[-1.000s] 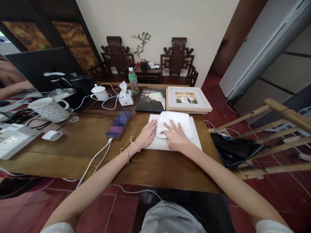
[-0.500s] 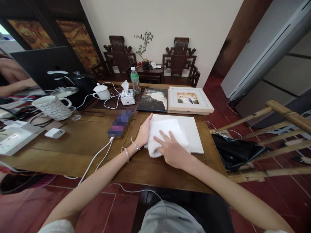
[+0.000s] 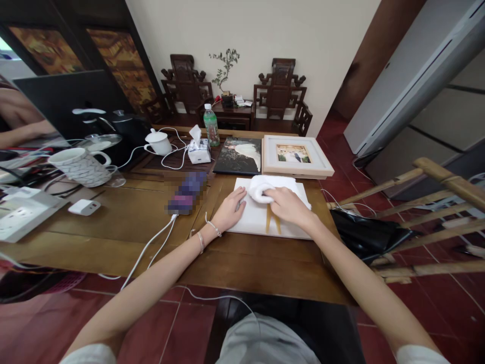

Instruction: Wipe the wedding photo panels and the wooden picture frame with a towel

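Note:
A flat white board [image 3: 257, 218] lies on the wooden table [image 3: 151, 222], with a brownish stand piece [image 3: 273, 224] showing on it. My right hand [image 3: 290, 207] presses a bunched white cloth [image 3: 261, 188] against the board's far part, fingers closed over the cloth. My left hand [image 3: 229, 211] rests flat on the board's left edge, fingers spread, with bracelets on the wrist.
Beyond the board lie a dark photo panel [image 3: 238, 155] and a light framed photo [image 3: 293, 154]. A tissue box [image 3: 199, 149], green bottle [image 3: 210, 126], white teapot [image 3: 158, 143], mug [image 3: 81, 167], power strip [image 3: 18, 217] and white cables sit to the left. A bamboo rack [image 3: 435, 212] stands right.
My right hand has swept the cloth from the board's near left side to its far middle, uncovering the brownish piece. My left hand has slid back along the left edge.

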The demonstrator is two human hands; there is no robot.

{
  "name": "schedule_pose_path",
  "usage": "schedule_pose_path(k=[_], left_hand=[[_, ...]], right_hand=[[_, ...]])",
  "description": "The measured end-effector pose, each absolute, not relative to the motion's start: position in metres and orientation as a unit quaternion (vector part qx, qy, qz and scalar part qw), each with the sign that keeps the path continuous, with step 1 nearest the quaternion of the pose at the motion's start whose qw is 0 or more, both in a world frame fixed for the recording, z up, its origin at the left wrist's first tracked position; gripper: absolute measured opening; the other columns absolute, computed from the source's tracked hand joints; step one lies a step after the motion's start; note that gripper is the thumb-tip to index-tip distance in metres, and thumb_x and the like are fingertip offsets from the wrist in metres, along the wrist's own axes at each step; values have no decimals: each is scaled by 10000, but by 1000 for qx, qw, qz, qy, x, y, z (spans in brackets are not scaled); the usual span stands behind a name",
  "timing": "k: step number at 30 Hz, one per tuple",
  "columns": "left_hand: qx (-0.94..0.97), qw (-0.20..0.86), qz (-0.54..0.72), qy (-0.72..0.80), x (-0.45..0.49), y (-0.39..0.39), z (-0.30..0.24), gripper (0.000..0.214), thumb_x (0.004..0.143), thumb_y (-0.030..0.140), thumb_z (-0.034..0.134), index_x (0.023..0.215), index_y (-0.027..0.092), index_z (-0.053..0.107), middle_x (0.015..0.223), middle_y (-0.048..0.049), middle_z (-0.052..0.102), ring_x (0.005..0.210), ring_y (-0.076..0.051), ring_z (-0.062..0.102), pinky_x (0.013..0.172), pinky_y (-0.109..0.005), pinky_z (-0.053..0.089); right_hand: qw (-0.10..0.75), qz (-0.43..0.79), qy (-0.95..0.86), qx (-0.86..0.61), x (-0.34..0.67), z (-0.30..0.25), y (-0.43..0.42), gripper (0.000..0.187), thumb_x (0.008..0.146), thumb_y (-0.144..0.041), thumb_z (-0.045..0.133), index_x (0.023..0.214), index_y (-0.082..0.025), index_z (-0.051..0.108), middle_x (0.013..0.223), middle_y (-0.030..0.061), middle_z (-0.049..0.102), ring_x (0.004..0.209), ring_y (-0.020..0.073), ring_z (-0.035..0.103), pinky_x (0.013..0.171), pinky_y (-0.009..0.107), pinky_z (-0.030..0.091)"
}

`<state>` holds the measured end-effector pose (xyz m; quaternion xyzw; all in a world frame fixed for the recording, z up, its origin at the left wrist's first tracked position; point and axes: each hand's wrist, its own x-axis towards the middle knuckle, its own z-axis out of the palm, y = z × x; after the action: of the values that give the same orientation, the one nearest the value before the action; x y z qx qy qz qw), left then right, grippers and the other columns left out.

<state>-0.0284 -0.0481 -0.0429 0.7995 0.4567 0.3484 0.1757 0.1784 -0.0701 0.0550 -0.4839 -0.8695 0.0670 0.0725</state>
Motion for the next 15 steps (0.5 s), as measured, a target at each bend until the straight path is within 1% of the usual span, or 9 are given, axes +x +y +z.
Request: schedule_pose_path(k=[1, 3, 6, 9, 12, 15], left_hand=[[802, 173, 348, 454, -28, -49, -42, 425, 910, 279, 423, 1259, 94, 580, 1390, -160, 522, 1337, -284, 438, 1139, -481, 324], [807, 168, 347, 447, -28, -50, -39, 406, 915, 263, 416, 1256, 118, 584, 1391, -143, 523, 1335, -282, 440, 1134, -484, 334], [817, 160, 343, 434, -27, -53, -34, 395, 919, 232, 405, 1256, 131, 582, 1376, -134, 532, 1323, -276, 452, 1124, -469, 358], [820, 148, 338, 437, -26, -53, -35, 397, 919, 217, 399, 1261, 118, 574, 1369, -149, 533, 1328, -283, 444, 1123, -471, 360], [821, 139, 331, 445, -27, -52, -40, 401, 917, 204, 398, 1269, 102, 560, 1393, -163, 510, 1357, -286, 407, 1135, -478, 343], [821, 135, 330, 447, -27, -51, -45, 401, 913, 187, 405, 1267, 71, 552, 1398, -187, 499, 1361, -289, 401, 1139, -477, 340]], right_hand=[[86, 74, -863, -492, 174, 57, -61, 465, 738, -37, 376, 1085, -173, 654, 1017, 112, 701, 892, 233, 634, 763, 296, 430], [104, 91, -857, -496, 163, 60, -45, 444, 747, -52, 379, 1071, -177, 656, 1023, 110, 696, 879, 228, 624, 721, 274, 411], [110, 125, -863, -477, 145, 64, -26, 381, 772, -93, 400, 1031, -181, 665, 1049, 97, 692, 888, 223, 609, 716, 262, 395], [103, 138, -869, -464, 136, 69, -13, 329, 786, -110, 406, 974, -170, 669, 1030, 85, 698, 890, 221, 602, 716, 258, 390], [105, 154, -857, -481, 149, 77, -8, 346, 769, -87, 397, 970, -159, 669, 1024, 83, 704, 885, 229, 607, 725, 269, 401], [107, 165, -839, -507, 182, 86, -8, 381, 731, -49, 387, 968, -142, 671, 1052, 90, 700, 902, 231, 611, 758, 282, 416]])
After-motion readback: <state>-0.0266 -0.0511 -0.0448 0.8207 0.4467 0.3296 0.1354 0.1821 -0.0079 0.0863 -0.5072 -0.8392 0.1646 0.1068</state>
